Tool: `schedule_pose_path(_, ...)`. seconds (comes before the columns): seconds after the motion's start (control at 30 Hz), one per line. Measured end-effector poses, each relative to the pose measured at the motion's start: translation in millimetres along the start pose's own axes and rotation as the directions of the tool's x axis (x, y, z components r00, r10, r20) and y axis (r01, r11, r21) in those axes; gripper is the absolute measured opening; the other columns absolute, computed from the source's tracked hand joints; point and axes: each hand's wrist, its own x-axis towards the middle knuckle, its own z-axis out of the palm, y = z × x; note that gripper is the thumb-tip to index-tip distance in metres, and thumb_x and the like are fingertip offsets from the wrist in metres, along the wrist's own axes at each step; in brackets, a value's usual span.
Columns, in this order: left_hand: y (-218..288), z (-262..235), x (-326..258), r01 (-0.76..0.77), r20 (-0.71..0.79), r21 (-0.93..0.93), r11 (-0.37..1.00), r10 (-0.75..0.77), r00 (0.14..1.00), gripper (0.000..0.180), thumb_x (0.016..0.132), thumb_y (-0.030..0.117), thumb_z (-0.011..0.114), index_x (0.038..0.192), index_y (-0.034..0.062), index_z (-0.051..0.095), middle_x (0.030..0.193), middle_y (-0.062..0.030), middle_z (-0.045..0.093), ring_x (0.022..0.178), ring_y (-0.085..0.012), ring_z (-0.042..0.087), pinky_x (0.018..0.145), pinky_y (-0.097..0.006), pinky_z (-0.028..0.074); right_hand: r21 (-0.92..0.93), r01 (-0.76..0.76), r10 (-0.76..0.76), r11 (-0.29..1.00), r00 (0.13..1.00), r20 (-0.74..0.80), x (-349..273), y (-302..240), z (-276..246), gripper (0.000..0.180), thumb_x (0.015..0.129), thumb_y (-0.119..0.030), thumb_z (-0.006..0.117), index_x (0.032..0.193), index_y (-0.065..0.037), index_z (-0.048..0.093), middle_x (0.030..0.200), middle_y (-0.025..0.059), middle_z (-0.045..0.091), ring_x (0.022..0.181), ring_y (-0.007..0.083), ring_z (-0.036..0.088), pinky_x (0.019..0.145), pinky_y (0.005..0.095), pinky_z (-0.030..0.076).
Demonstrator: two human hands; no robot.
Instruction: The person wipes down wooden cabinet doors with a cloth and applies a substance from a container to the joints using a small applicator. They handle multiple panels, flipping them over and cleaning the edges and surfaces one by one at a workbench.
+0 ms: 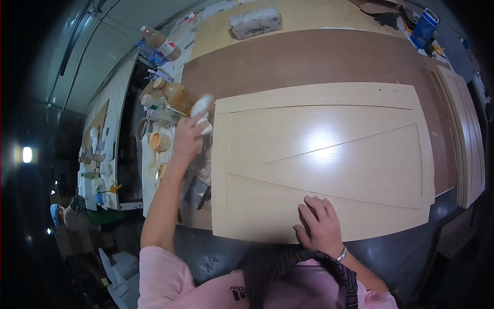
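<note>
Cream panel [319, 172], brown board [309, 59] beyond, left grip [190, 133] pinching white wad [203, 106], right grip [320, 222] spread at near edge

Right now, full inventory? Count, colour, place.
Panel: 1, cream, on board
Board: 1, brown, beneath panel
Block: 1, whitish, far side
Panel stack: 1, cream, right edge
Container: 1, blue, far right
Jar: 1, amber, left
Bottles: 2, brownish and blue, beyond jar
Cup: 1, orange, nearer than jar
Wad: 1, white, in left hand
Dark item: 1, blackish, left of panel
Other clutter: sides, too blurred to count
Bracelet: 1, silver, right wrist
Shirt: 1, pink, bottom
Left hand: 1, bare, near jar
Right hand: 1, bare, on panel
</note>
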Motion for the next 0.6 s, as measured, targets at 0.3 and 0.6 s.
schedule_pose_path(0.3,41,0,-1,-0.148,-0.015,-0.035,0.988,0.147,0.989,0.034,0.071,-0.005,0.068,0.098,0.0134,0.078,0.121,0.0007,0.071,0.094,-0.0285,0.059,0.083,-0.037,0.052,-0.046,-0.003,0.003,0.999,1.000,0.001,0,2,4,0.052,0.071,-0.017,0.078,0.118,-0.003,0.064,0.128,0.0187,0.059,0.114,0.0407,0.058,0.101,0.0504,0.048)
schedule_pose_path(0.6,60,12,15,-0.118,-0.010,-0.078,0.990,0.118,0.993,0.023,0.073,-0.001,0.068,0.090,0.0122,0.078,0.119,0.0018,0.071,0.099,-0.0274,0.060,0.084,-0.039,0.051,-0.091,-0.014,0.013,0.996,1.000,-0.003,2,-4,2,0.049,0.072,-0.017,0.077,0.117,-0.003,0.064,0.127,0.0183,0.060,0.113,0.0418,0.058,0.098,0.0494,0.049)
